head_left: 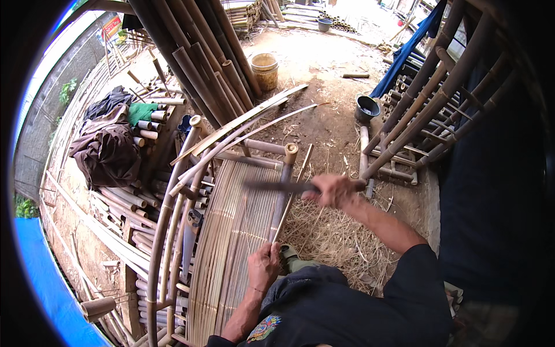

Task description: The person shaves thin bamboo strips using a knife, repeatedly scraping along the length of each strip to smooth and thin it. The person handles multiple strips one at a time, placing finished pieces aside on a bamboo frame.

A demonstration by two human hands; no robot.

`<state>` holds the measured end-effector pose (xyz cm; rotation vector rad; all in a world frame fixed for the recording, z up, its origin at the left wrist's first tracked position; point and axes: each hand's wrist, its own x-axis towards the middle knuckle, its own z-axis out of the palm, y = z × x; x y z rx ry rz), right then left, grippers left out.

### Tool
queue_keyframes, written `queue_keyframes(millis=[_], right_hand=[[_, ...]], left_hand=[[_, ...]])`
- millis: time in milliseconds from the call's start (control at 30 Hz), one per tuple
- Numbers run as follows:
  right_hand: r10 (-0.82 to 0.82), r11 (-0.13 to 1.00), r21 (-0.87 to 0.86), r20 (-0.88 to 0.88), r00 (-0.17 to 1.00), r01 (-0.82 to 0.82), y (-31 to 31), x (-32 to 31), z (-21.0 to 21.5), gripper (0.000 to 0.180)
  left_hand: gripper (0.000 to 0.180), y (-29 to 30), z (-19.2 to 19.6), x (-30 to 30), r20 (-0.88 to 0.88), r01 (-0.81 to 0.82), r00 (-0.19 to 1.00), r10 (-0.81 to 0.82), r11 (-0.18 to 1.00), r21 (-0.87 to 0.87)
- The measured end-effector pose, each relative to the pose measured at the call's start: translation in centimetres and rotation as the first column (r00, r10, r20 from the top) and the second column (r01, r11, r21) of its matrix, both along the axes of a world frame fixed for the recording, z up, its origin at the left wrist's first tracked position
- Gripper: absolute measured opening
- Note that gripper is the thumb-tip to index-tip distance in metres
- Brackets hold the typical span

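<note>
My right hand [332, 191] is closed round the handle of a machete [272, 186], its dark blade smeared by motion and pointing left. The blade is over the right rail of a bamboo bench [217, 248], whose seat is made of many thin slats. Closer to my body, my left hand [263, 266] is closed on the near end of a thin bamboo strip [302, 174]. That strip slants up and away alongside the bench's right rail, passing by the blade; whether they touch I cannot tell.
Split bamboo lengths [248, 124] lie across the bench's far end. A saw [189, 237] hangs on its left frame. Shavings [341, 237] cover the ground at right. Beyond are a bucket [264, 72], a dark pail [367, 108], leaning poles [196, 63] and a bamboo frame [416, 127].
</note>
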<state>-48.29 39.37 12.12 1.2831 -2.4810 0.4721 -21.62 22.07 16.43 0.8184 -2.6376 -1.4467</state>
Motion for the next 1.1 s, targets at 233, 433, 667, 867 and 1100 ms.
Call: queue_keyframes(millis=[233,433,667,867,1100], right_hand=[[-0.160,0.981,-0.057,0.324,0.933,0.188,0.9,1.3,3.7,0.071],[-0.089,0.978,-0.184,0.052,0.995,0.098,-4.5,6.6,2.1,0.066],[0.378,0.422,-0.589,0.806,0.457,0.690,-6.9,5.5,3.6,0.034],[0.273,0.409,-0.617,0.786,0.555,0.672,-11.7,0.8,2.0,0.020],[0.045,0.595,-0.448,0.847,0.529,0.667,-14.8,-15.8,0.7,0.033]], left_hand=[[0.040,-3.9,-2.6,4.6,0.084,-0.037,0.996,-0.017,0.796,0.604],[0.039,-7.2,0.1,6.4,0.076,-0.038,0.995,-0.064,0.467,0.883],[0.029,-8.7,-0.6,8.1,0.050,0.033,0.997,-0.056,0.927,0.373],[0.035,-8.7,-5.1,6.3,-0.268,-0.127,0.959,0.089,0.984,-0.125],[0.062,-14.5,-11.4,9.3,0.215,-0.251,0.940,0.264,0.964,-0.086]])
